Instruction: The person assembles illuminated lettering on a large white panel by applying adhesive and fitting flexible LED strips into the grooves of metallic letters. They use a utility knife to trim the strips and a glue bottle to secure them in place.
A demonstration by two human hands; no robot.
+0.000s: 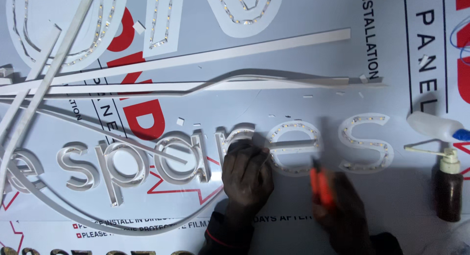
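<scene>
Hands low centre, side by side. Left hand (247,174) is fist-like, knuckles up, pressed down on the small white channel letter (235,137) in the row; fingers curled over its lower edge, nothing lifted. Right hand (342,206) is motion-blurred, closed round an orange-handled tool (319,186) whose tip points up toward the row; can't tell what kind of tool, likely a cutter or pliers.

Key relation: the next letter, a round one with an LED strip (293,146) inside, lies just right of the left hand and just up-left of the tool tip. Right hand is the nearer one to it; left hand touches its neighbour. The letter row runs left-right across the counter (303,49), so its long axis is square to both forearms.

Further right, an s-shaped letter with LEDs (366,141), apart from both hands. Left of the left hand, finished raised white letters (132,162).

Beyond: long white trim strips (205,57) lying roughly parallel to the row and fanning toward the upper left. Far right edge: dark brown bottle with nozzle cap (448,191) upright, white squeeze bottle (433,125) on its side above it. Small white offcuts scattered on the printed sheet.
</scene>
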